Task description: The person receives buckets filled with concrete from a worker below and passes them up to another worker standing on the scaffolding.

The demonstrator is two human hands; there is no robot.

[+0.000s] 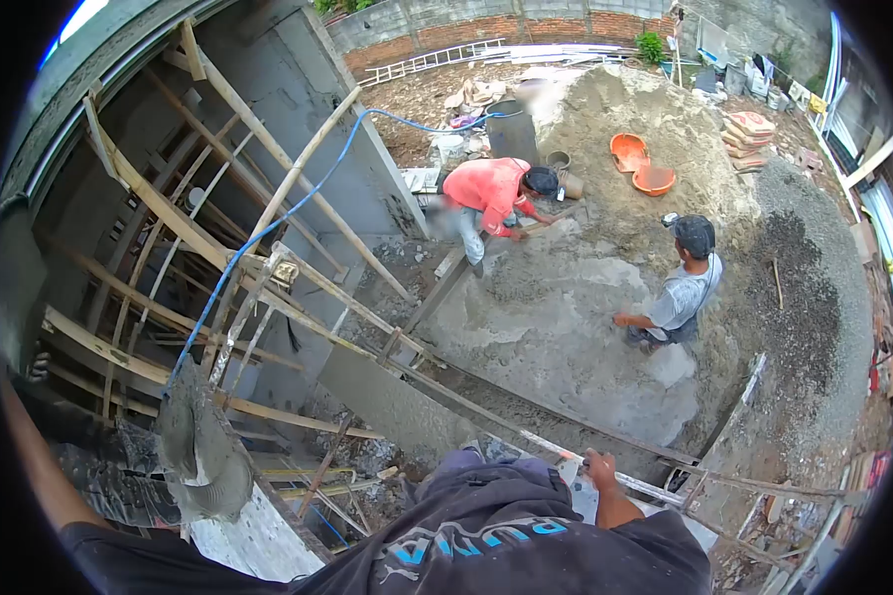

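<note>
Fingers of my right hand (599,470) are wrapped round a thin rail (546,446) at the lower middle, beside my dark shirt (476,545). My left forearm (45,471) reaches up along the far left edge; the hand at its end is lost in shadow, so its grip cannot be made out. Right of that forearm, wet grey mortar (213,481) is heaped above a pale, smeared board (258,540). A blue hose (313,193) runs from near the mortar up to a dark drum (511,129).
Below, a person in red (488,186) bends over grey wet mix (546,317), and another in a grey shirt (687,288) is at its right side. Wooden poles (258,129) fill the left. Orange tubs (653,179) and stacked sacks (747,137) are farther back.
</note>
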